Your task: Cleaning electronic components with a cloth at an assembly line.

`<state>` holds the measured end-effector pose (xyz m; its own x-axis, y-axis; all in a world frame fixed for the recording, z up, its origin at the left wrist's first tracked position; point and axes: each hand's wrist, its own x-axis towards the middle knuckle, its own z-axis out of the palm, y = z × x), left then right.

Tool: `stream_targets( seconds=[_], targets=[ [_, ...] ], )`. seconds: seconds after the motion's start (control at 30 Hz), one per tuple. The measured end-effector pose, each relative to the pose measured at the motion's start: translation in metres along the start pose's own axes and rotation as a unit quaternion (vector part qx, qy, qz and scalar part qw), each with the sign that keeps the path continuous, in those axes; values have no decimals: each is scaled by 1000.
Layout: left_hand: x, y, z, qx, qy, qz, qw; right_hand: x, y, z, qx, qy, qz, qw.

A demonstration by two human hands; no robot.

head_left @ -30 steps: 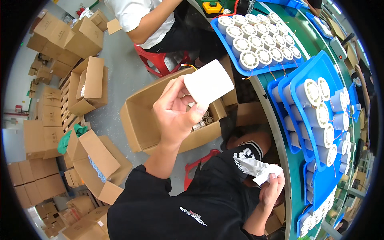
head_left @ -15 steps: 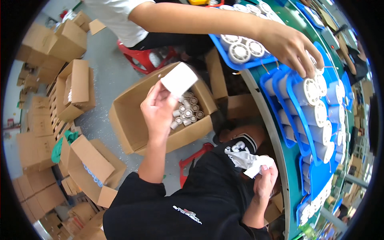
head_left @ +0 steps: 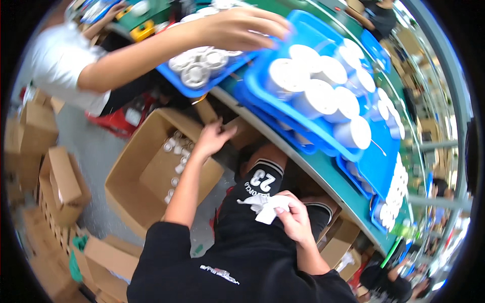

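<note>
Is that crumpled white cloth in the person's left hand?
No, the right hand holds the white cloth, while the left hand is near the big open cardboard box.

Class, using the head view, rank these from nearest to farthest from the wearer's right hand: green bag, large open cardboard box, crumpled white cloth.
1. Crumpled white cloth: held in the right hand.
2. Large open cardboard box: left of that hand.
3. Green bag: farther left, toward the picture's lower-left edge.
</note>
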<state>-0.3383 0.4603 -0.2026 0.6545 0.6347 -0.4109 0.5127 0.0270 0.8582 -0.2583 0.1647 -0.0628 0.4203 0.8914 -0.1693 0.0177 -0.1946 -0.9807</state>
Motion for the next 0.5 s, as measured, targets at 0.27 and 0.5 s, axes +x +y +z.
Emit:
stream_targets(
  seconds=[0.27, 0.5],
  targets=[
    [-133, 217, -41, 66, -260, 492, 828, -29, 15, -27, 12, -31, -38, 999],
    [-11, 402, 26, 472, 27, 479, 740, -57, 14, -58, 34, -39, -86, 995]
  ],
)
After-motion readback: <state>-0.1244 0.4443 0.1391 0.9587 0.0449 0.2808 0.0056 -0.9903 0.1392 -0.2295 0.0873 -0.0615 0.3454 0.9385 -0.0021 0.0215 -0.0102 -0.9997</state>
